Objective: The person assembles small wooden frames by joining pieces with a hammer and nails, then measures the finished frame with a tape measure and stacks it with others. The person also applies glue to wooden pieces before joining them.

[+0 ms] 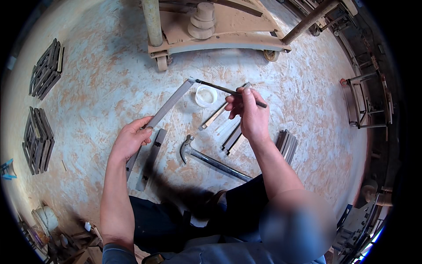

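Above the mottled floor [96, 88], the left hand [131, 139] holds a slat [171, 101].

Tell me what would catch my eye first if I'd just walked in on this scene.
Probably the hands at centre: the left hand holds a long grey-brown strip, while the right hand holds a thin dark stick-like tool, its tip at the strip's far end, near a small white tub. Next, the claw hammer lying on the blotchy floor nearer the person. Beyond, at the top, stands a wheeled platform.
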Demonstrator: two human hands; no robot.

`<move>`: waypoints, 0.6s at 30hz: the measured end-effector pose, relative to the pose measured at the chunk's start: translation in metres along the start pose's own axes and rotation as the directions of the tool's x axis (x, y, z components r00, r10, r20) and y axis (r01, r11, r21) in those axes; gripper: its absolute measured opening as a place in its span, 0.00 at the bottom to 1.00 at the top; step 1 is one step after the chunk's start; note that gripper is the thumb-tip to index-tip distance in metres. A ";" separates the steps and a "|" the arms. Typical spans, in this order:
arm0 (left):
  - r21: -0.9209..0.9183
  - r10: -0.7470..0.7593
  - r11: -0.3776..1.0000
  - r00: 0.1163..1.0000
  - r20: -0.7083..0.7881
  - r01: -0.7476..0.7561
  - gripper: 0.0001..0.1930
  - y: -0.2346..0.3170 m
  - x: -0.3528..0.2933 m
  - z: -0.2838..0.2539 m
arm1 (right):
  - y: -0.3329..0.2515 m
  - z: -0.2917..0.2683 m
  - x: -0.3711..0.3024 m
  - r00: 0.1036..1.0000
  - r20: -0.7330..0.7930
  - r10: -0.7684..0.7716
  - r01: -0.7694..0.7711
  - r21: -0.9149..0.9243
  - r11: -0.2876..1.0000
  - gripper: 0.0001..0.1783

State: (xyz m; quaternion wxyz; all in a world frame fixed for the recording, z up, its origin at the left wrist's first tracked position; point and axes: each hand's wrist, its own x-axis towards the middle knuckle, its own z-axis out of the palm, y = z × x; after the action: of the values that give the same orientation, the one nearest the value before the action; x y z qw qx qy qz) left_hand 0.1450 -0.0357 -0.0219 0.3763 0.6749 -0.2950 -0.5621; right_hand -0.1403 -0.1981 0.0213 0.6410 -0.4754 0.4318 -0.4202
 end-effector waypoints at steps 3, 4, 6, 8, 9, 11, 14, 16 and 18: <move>-0.043 -0.022 0.999 1.000 0.012 0.022 0.23 -0.003 0.002 -0.002 | 0.002 0.003 -0.001 0.998 0.061 0.003 0.006 -0.132 0.991 0.19; -0.049 -0.031 0.998 0.999 0.019 0.031 0.23 -0.003 0.003 -0.003 | 0.003 0.002 0.000 0.998 0.054 -0.013 0.020 -0.132 0.991 0.18; -0.052 -0.036 0.998 0.999 0.023 0.037 0.23 -0.005 0.004 -0.004 | 0.002 0.000 0.000 0.998 0.036 -0.054 0.058 -0.125 0.990 0.16; -0.048 -0.030 0.998 0.999 0.014 0.031 0.22 -0.005 0.004 -0.004 | 0.000 0.000 -0.001 0.996 0.042 -0.080 0.085 -0.134 0.987 0.14; -0.045 -0.031 0.999 1.000 0.004 0.031 0.22 -0.004 0.005 -0.003 | 0.000 0.000 -0.002 0.995 0.054 -0.080 0.087 -0.147 0.985 0.14; -0.039 -0.031 0.999 0.999 -0.016 0.030 0.22 -0.002 0.005 -0.002 | 0.002 0.000 -0.005 0.994 0.081 -0.071 0.084 -0.165 0.983 0.13; 0.022 0.000 1.000 0.999 -0.043 0.001 0.21 -0.002 0.006 0.002 | 0.010 0.003 -0.006 0.991 0.121 -0.052 0.071 -0.159 0.985 0.14; 0.058 0.046 0.997 0.998 -0.042 -0.043 0.20 0.000 0.005 0.005 | 0.011 0.002 -0.002 0.993 0.110 -0.050 0.063 -0.119 0.991 0.14; 0.087 0.074 0.994 0.996 -0.047 -0.070 0.19 0.001 0.003 0.005 | 0.012 -0.002 0.005 0.996 0.081 -0.040 0.047 -0.093 0.995 0.15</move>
State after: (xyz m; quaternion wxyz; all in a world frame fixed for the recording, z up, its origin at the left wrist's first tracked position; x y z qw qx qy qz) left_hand 0.1404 -0.0395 -0.0229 0.3743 0.6933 -0.3334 -0.5177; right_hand -0.1388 -0.2011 0.0085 0.6251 -0.5308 0.4150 -0.3940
